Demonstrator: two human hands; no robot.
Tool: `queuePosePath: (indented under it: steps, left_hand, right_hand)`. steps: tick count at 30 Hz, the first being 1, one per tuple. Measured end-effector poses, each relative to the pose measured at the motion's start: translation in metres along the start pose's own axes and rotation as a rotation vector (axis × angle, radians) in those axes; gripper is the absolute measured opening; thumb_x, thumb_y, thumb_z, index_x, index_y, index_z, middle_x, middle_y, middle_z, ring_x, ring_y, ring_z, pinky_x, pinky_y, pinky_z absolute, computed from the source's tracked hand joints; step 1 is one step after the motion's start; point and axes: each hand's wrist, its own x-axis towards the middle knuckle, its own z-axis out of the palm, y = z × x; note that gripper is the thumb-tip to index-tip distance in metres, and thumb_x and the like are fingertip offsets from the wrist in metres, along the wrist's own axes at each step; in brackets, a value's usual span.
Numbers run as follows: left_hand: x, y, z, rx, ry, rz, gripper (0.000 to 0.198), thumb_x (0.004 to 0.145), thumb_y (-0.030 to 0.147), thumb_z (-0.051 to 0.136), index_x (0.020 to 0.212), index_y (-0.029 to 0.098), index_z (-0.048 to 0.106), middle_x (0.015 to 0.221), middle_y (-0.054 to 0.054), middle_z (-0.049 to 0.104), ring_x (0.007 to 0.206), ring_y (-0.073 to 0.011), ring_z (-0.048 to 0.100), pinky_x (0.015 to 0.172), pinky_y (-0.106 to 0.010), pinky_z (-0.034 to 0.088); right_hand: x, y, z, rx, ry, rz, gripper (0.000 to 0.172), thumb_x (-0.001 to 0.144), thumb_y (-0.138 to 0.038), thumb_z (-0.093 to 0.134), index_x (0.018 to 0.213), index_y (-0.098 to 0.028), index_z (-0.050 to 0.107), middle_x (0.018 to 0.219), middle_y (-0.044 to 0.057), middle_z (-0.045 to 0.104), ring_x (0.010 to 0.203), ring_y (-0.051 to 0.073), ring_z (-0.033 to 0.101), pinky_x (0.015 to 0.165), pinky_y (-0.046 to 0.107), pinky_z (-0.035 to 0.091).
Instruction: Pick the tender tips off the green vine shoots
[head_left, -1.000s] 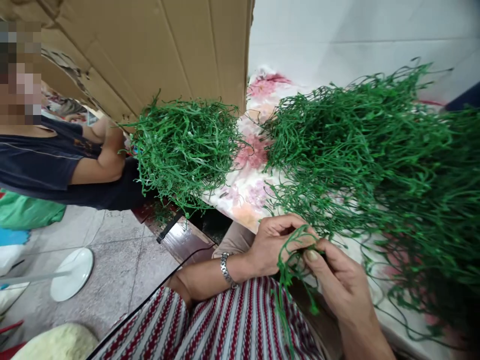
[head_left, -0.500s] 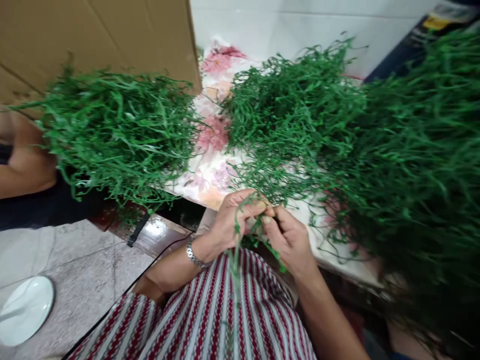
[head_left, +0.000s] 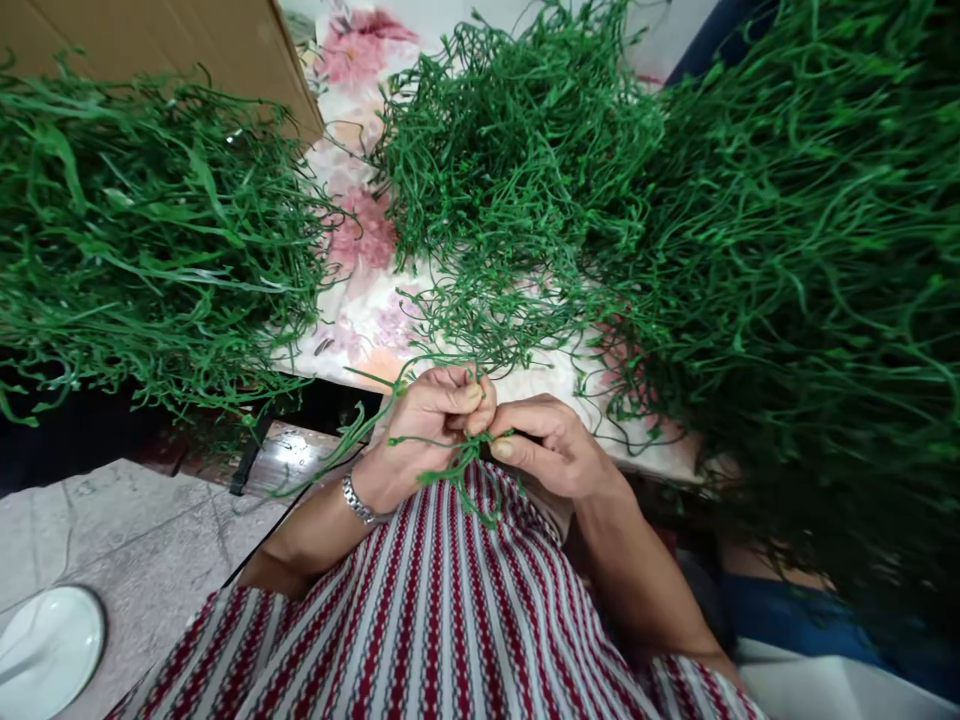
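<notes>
My left hand (head_left: 427, 430), with a metal watch (head_left: 358, 500) at its wrist, is closed with thumb and forefinger pinching thin green stems (head_left: 450, 465). Some of these hang below the fingers, and longer strands trail out to the left past the wrist. Close beside it, my right hand (head_left: 562, 440) pinches the tip of a stem between thumb and forefinger. Just beyond the hands, a loose heap of curly green stems (head_left: 517, 150) lies on a flower-patterned cloth (head_left: 364, 230). Whether the stems are real or artificial, I cannot tell.
Large heaps of green stems stand at the left (head_left: 150, 230) and at the right (head_left: 810, 220). A cardboard panel (head_left: 172, 50) rises at the back left. On the tiled floor (head_left: 172, 540) rests a round white object (head_left: 52, 640). A striped garment (head_left: 420, 600) covers my lap.
The view has shifted right and closer to the heaps. The long strands that hung down over the lap now trail leftward. Both hands stay close together, still pinching stems.
</notes>
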Motion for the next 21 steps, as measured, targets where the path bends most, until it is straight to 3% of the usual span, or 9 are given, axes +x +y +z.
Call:
queuePosePath:
  steps: [5, 6, 9, 12, 17, 21]
  left_hand:
    - [0.0, 0.009, 0.0, -0.072, 0.027, 0.088, 0.029, 0.067, 0.028, 0.067, 0.054, 0.015, 0.045, 0.042, 0.007, 0.026, 0.037, -0.004, 0.026, 0.042, -0.022, 0.023]
    - [0.0, 0.011, 0.0, -0.066, 0.037, 0.128, 0.028, 0.067, 0.027, 0.068, 0.055, 0.016, 0.045, 0.043, 0.008, 0.025, 0.037, -0.004, 0.027, 0.043, -0.022, 0.024]
    - [0.001, 0.013, -0.002, 0.018, 0.044, 0.177, 0.031, 0.064, 0.03, 0.072, 0.056, 0.016, 0.045, 0.044, 0.006, 0.035, 0.039, -0.0056, 0.035, 0.045, -0.023, 0.03]
    - [0.002, 0.006, -0.006, 0.083, 0.033, 0.197, 0.033, 0.063, 0.034, 0.073, 0.056, 0.017, 0.046, 0.046, 0.004, 0.042, 0.043, -0.008, 0.041, 0.048, -0.025, 0.033]
    - [0.005, -0.011, -0.008, 0.166, 0.05, 0.412, 0.018, 0.07, 0.031, 0.068, 0.065, 0.017, 0.057, 0.051, 0.002, 0.048, 0.051, -0.0104, 0.045, 0.048, -0.024, 0.034]
    - [0.009, -0.019, -0.01, 0.275, 0.109, 0.634, 0.011, 0.073, 0.028, 0.065, 0.069, 0.018, 0.062, 0.052, 0.001, 0.047, 0.059, -0.0124, 0.048, 0.056, -0.026, 0.038]
  right_hand:
    - [-0.008, -0.002, 0.0, 0.026, -0.167, -0.085, 0.028, 0.086, -0.034, 0.046, 0.064, -0.017, 0.051, 0.054, -0.003, 0.041, 0.049, 0.008, 0.037, 0.05, 0.022, 0.029]
    - [-0.009, -0.002, 0.0, 0.017, -0.132, -0.072, 0.028, 0.086, -0.035, 0.046, 0.065, -0.017, 0.051, 0.055, -0.002, 0.042, 0.049, 0.008, 0.037, 0.05, 0.022, 0.029]
    - [-0.012, 0.001, -0.003, -0.121, 0.131, 0.019, 0.028, 0.087, -0.038, 0.046, 0.069, -0.018, 0.05, 0.058, -0.002, 0.042, 0.052, 0.009, 0.037, 0.051, 0.022, 0.03]
    - [-0.011, 0.004, 0.0, -0.171, 0.18, 0.048, 0.03, 0.087, -0.042, 0.045, 0.073, -0.017, 0.051, 0.064, 0.0, 0.046, 0.06, 0.01, 0.041, 0.057, 0.023, 0.034]
    - [-0.004, 0.009, 0.024, 0.203, 0.233, 0.188, 0.027, 0.088, -0.045, 0.045, 0.085, -0.019, 0.049, 0.065, -0.003, 0.046, 0.053, 0.008, 0.041, 0.05, 0.02, 0.035]
    - [0.0, 0.012, 0.041, 0.515, 0.284, 0.281, 0.038, 0.083, -0.057, 0.045, 0.088, -0.02, 0.047, 0.064, -0.003, 0.047, 0.048, 0.007, 0.043, 0.044, 0.02, 0.035]
